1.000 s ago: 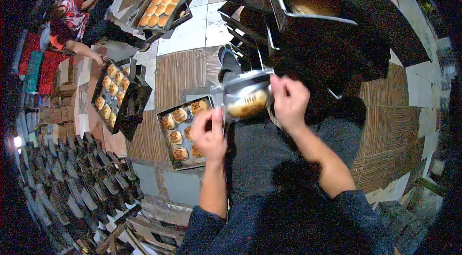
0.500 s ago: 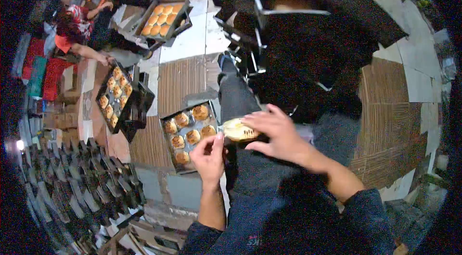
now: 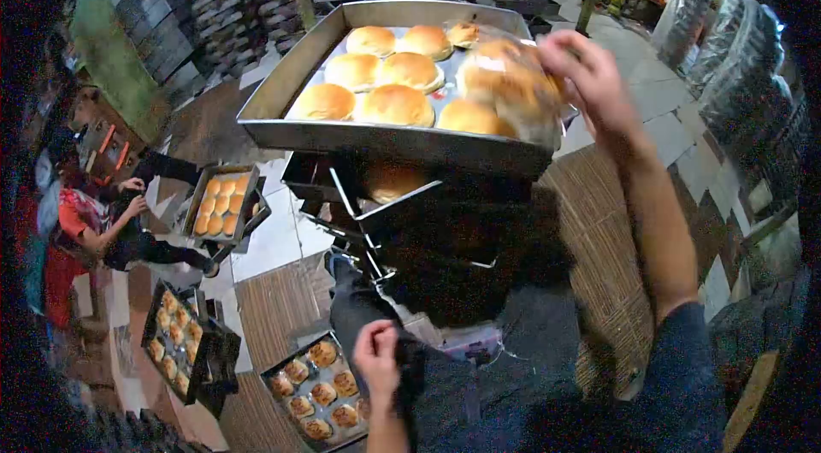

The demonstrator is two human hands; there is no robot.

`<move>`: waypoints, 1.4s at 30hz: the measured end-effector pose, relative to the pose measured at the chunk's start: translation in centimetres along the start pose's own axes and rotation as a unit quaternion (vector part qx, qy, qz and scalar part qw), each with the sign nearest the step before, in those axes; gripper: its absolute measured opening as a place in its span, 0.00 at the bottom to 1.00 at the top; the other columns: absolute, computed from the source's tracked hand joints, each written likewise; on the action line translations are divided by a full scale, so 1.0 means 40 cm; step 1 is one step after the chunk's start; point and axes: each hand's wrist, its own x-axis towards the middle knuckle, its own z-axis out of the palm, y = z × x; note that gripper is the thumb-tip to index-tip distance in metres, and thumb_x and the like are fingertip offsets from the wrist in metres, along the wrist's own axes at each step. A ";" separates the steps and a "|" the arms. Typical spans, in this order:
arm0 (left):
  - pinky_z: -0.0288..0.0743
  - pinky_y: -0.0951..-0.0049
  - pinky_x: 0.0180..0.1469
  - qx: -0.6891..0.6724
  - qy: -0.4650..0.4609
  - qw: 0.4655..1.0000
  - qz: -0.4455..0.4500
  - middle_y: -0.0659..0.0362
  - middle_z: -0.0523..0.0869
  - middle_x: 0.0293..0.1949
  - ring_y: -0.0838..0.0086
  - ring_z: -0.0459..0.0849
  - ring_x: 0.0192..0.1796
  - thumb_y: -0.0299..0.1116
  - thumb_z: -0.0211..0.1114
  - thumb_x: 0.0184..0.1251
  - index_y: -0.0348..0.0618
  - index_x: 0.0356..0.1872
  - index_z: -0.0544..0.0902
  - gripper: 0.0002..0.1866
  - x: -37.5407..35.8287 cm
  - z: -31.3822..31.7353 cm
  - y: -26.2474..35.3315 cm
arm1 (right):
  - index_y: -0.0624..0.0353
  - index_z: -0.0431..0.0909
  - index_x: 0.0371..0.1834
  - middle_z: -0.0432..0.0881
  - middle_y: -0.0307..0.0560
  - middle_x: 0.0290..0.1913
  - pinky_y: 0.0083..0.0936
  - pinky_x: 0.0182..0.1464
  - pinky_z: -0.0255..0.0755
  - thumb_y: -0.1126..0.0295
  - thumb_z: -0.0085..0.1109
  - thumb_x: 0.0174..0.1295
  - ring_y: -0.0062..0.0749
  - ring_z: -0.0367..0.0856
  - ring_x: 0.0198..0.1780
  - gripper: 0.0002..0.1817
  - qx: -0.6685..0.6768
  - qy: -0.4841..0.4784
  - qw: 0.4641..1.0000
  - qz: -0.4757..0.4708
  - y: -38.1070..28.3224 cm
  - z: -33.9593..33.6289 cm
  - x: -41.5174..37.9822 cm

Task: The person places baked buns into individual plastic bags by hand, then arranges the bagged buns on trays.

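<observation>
In front of me a deep metal tray (image 3: 389, 135) holds several glossy golden buns (image 3: 409, 71). My right hand (image 3: 592, 81) is over its right end, fingers bent and pinching at a clear plastic bag (image 3: 513, 81). Browned bread shows through the plastic, smeared by motion. Low down near my lap, my left hand (image 3: 376, 359) has its fingers curled in; whether anything is inside them is hidden. Close to its left lies a tray of dark-topped buns (image 3: 323, 393) on the floor.
Dark metal trays and frames (image 3: 368, 213) stand beneath the big tray. At left a person (image 3: 98, 226) sits near another bun tray (image 3: 218, 203), with a raised tray of browned buns (image 3: 175, 337) below. Plastic-wrapped stacks (image 3: 727, 42) stand at right.
My view has risen to the large tray. My right hand has moved from the bun at my lap up to this tray. My left hand is lower, apart from that bun. The person has drawn back their arm.
</observation>
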 end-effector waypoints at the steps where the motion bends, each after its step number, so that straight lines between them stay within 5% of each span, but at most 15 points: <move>1: 0.66 0.86 0.35 0.003 -0.057 0.997 -0.057 0.70 0.74 0.28 0.88 0.70 0.31 0.27 0.66 0.63 0.38 0.37 0.82 0.05 -0.002 0.035 0.010 | 0.60 0.77 0.46 0.77 0.38 0.35 0.19 0.39 0.72 0.58 0.56 0.68 0.20 0.78 0.39 0.16 -0.034 0.012 0.992 0.119 0.018 -0.026 0.060; 3: 0.71 0.78 0.34 0.088 -0.116 0.987 0.067 0.63 0.78 0.28 0.78 0.75 0.29 0.31 0.69 0.59 0.38 0.39 0.82 0.10 -0.002 0.109 -0.029 | 0.62 0.82 0.43 0.83 0.44 0.38 0.21 0.44 0.72 0.54 0.52 0.70 0.25 0.81 0.40 0.20 -0.137 0.037 0.975 0.169 0.057 -0.061 0.079; 5: 0.76 0.66 0.37 0.255 -0.132 0.928 0.239 0.53 0.81 0.31 0.60 0.81 0.32 0.32 0.70 0.56 0.39 0.41 0.82 0.13 0.010 0.163 -0.069 | 0.62 0.82 0.43 0.84 0.49 0.39 0.23 0.43 0.73 0.57 0.52 0.70 0.30 0.82 0.42 0.18 -0.335 0.235 0.896 -0.173 0.076 -0.065 0.039; 7: 0.76 0.56 0.42 0.304 -0.200 0.916 0.171 0.46 0.82 0.34 0.47 0.81 0.38 0.33 0.69 0.55 0.40 0.45 0.82 0.16 -0.017 0.171 -0.199 | 0.64 0.83 0.33 0.83 0.49 0.30 0.24 0.38 0.75 0.69 0.53 0.65 0.34 0.82 0.33 0.11 -0.198 0.238 0.927 -0.211 0.011 0.007 -0.123; 9: 0.77 0.57 0.45 0.295 -0.274 0.910 0.103 0.46 0.83 0.37 0.49 0.82 0.41 0.32 0.66 0.58 0.40 0.46 0.83 0.14 -0.017 0.166 -0.217 | 0.57 0.83 0.21 0.79 0.40 0.16 0.28 0.24 0.74 0.75 0.63 0.47 0.33 0.77 0.16 0.02 0.092 -0.119 0.947 -0.285 0.078 0.042 -0.284; 10: 0.77 0.58 0.46 0.270 -0.322 0.900 0.112 0.45 0.83 0.38 0.50 0.83 0.42 0.31 0.64 0.60 0.39 0.45 0.83 0.13 -0.020 0.166 -0.218 | 0.56 0.84 0.24 0.83 0.42 0.22 0.27 0.28 0.76 0.76 0.64 0.45 0.35 0.81 0.22 0.03 -0.166 0.045 0.950 -0.259 0.070 0.159 -0.421; 13: 0.77 0.59 0.46 0.244 -0.383 0.886 0.096 0.47 0.85 0.35 0.51 0.83 0.40 0.32 0.62 0.64 0.39 0.37 0.85 0.08 -0.029 0.156 -0.173 | 0.63 0.81 0.43 0.84 0.47 0.43 0.34 0.52 0.71 0.67 0.63 0.58 0.43 0.81 0.48 0.14 -0.158 -0.314 0.936 -0.027 0.217 0.261 -0.681; 17: 0.77 0.60 0.43 0.343 -0.357 0.865 0.080 0.48 0.85 0.33 0.52 0.84 0.38 0.38 0.63 0.66 0.38 0.36 0.85 0.13 -0.046 0.171 -0.189 | 0.63 0.81 0.39 0.85 0.50 0.36 0.38 0.42 0.75 0.67 0.61 0.59 0.47 0.83 0.39 0.11 -0.114 -0.342 0.915 0.182 0.291 0.278 -0.822; 21: 0.78 0.64 0.40 0.222 -0.294 0.930 0.000 0.52 0.87 0.34 0.62 0.86 0.34 0.43 0.68 0.63 0.39 0.42 0.86 0.16 -0.057 0.189 -0.063 | 0.62 0.82 0.33 0.83 0.51 0.30 0.34 0.35 0.76 0.75 0.60 0.57 0.44 0.83 0.32 0.04 -0.116 -0.116 0.982 -0.098 0.294 0.236 -0.776; 25: 0.76 0.73 0.42 0.070 -0.347 0.930 0.095 0.58 0.87 0.34 0.75 0.84 0.37 0.36 0.68 0.64 0.37 0.41 0.84 0.12 0.008 0.178 -0.104 | 0.64 0.84 0.34 0.84 0.49 0.31 0.28 0.37 0.77 0.78 0.64 0.54 0.36 0.84 0.32 0.05 -0.109 0.045 0.990 0.079 0.137 0.133 -0.613; 27: 0.75 0.75 0.47 0.064 -0.323 0.943 -0.057 0.59 0.87 0.38 0.76 0.83 0.44 0.33 0.68 0.63 0.38 0.44 0.83 0.12 0.024 0.188 -0.055 | 0.62 0.84 0.41 0.85 0.50 0.34 0.29 0.39 0.77 0.72 0.68 0.53 0.37 0.84 0.34 0.12 -0.023 -0.101 0.994 0.035 0.168 0.120 -0.589; 30: 0.74 0.70 0.56 0.184 -0.294 0.931 0.116 0.51 0.84 0.50 0.68 0.83 0.50 0.37 0.72 0.58 0.41 0.59 0.76 0.27 0.026 0.224 -0.066 | 0.59 0.79 0.53 0.82 0.57 0.45 0.37 0.49 0.76 0.59 0.69 0.53 0.50 0.82 0.46 0.25 -0.078 -0.306 0.947 0.066 0.324 0.196 -0.713; 33: 0.77 0.65 0.43 0.237 -0.381 0.892 0.054 0.45 0.85 0.34 0.57 0.86 0.38 0.42 0.70 0.59 0.36 0.45 0.83 0.20 -0.006 0.192 -0.210 | 0.59 0.81 0.47 0.83 0.54 0.39 0.39 0.45 0.77 0.58 0.67 0.55 0.50 0.83 0.42 0.20 -0.064 -0.385 0.905 0.171 0.347 0.235 -0.806; 39: 0.78 0.64 0.39 0.285 -0.267 0.920 -0.038 0.51 0.84 0.24 0.60 0.85 0.33 0.45 0.71 0.58 0.39 0.42 0.86 0.19 -0.021 0.159 -0.101 | 0.57 0.83 0.37 0.84 0.50 0.33 0.34 0.40 0.77 0.70 0.65 0.56 0.44 0.84 0.36 0.07 -0.142 -0.321 0.933 0.076 0.286 0.267 -0.762; 42: 0.75 0.73 0.52 0.236 -0.324 0.907 0.128 0.53 0.82 0.36 0.67 0.81 0.49 0.40 0.74 0.55 0.41 0.48 0.83 0.22 0.024 0.122 -0.152 | 0.59 0.86 0.34 0.86 0.48 0.30 0.27 0.35 0.78 0.78 0.66 0.53 0.35 0.85 0.31 0.06 -0.133 -0.089 0.986 -0.054 0.154 0.225 -0.626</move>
